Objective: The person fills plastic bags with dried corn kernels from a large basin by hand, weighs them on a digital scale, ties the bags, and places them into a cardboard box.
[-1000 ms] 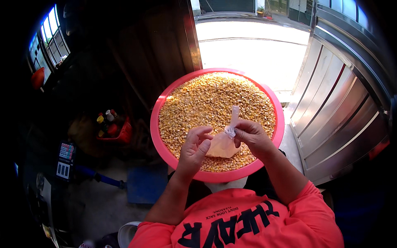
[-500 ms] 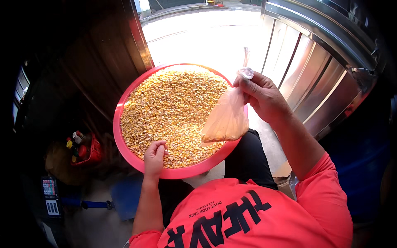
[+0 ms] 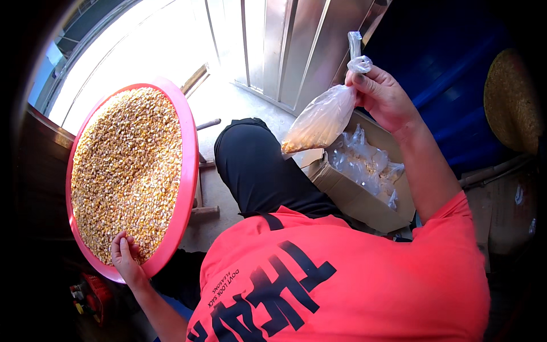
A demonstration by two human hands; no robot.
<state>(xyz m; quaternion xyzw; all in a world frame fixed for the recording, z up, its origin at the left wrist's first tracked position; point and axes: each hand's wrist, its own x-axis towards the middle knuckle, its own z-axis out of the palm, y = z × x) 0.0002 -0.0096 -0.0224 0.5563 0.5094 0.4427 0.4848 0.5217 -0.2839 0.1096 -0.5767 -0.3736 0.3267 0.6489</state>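
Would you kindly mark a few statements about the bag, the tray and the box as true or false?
1. The right hand holds a tied clear plastic bag by its neck. True.
2. The bag hangs directly over the pink tray. False: it hangs to the right of the tray, above the cardboard box.
3. The left hand rests at the near rim of the tray, fingers on the yellow kernels. True.
4. The cardboard box is empty. False: it holds several filled clear bags.
5. The tray is only half covered with kernels. False: kernels cover it nearly to the rim.
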